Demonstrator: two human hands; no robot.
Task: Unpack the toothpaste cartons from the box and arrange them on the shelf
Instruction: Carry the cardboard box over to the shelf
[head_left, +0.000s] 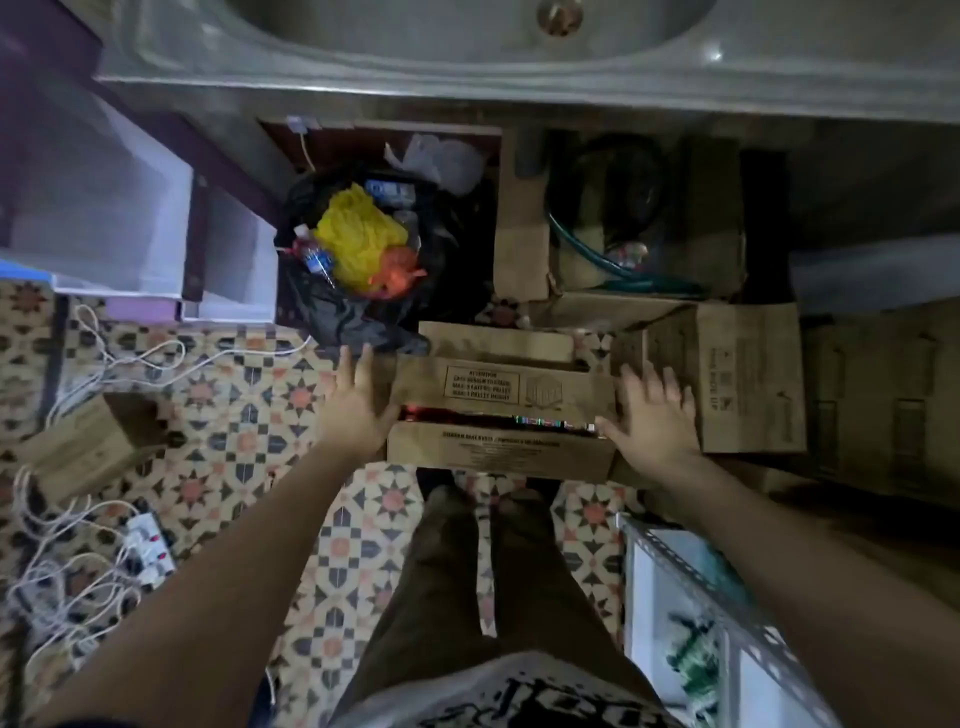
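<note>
You are at the opening step: your left hand (356, 410) and right hand (652, 415) lie spread-fingered at either end of the box (501, 415) on the floor (249, 415) by your feet, gripping nothing. The brown flaps stand partly parted, with a strip of colourful cartons (550, 422) showing in the gap. Next, probably fold the flaps back and lift cartons toward the shelf (727, 613) at your right.

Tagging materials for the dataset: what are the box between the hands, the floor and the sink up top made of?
Box: brown corrugated cardboard, matte, with folded flaps and black print. Floor: looks like patterned ceramic tile, though printed vinyl is possible; the repeated star motif points to tile. Sink: apparently stainless steel, grey with a brushed sheen and highlights.
</note>
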